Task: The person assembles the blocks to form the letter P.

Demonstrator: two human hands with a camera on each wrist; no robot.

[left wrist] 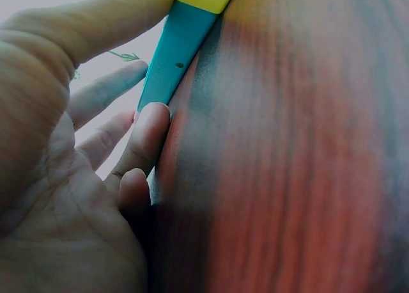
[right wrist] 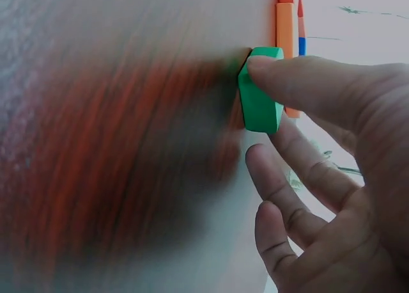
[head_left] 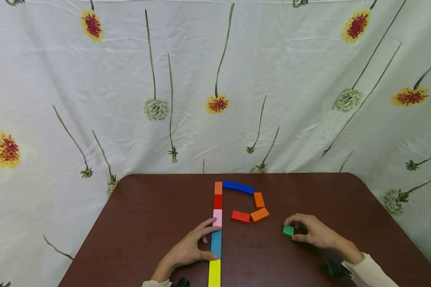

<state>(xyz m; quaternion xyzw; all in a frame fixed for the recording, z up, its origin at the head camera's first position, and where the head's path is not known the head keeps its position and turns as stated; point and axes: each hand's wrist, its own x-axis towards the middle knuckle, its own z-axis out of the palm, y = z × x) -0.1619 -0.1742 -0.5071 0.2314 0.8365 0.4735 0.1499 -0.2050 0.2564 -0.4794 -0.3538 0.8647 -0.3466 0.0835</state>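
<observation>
My right hand (head_left: 314,231) pinches a small green block (head_left: 288,231) between thumb and fingers, to the right of the curve of blocks. In the right wrist view the thumb lies across the green block (right wrist: 261,95). My left hand (head_left: 190,247) rests along a straight column of blocks, fingers spread. Its fingertips touch around the pink block (head_left: 218,215) and the top of the light blue block (head_left: 216,244). The thumb lies where light blue meets the yellow block (head_left: 214,274). In the left wrist view a small dark spot marks the light blue block (left wrist: 176,56).
Above the pink block stand a red block (head_left: 218,202) and a salmon block (head_left: 218,188). From the column's top curve two dark blue blocks (head_left: 238,187), two orange blocks (head_left: 259,200) and another red block (head_left: 240,217). Behind the brown table (head_left: 158,199) hangs a flowered cloth (head_left: 201,131).
</observation>
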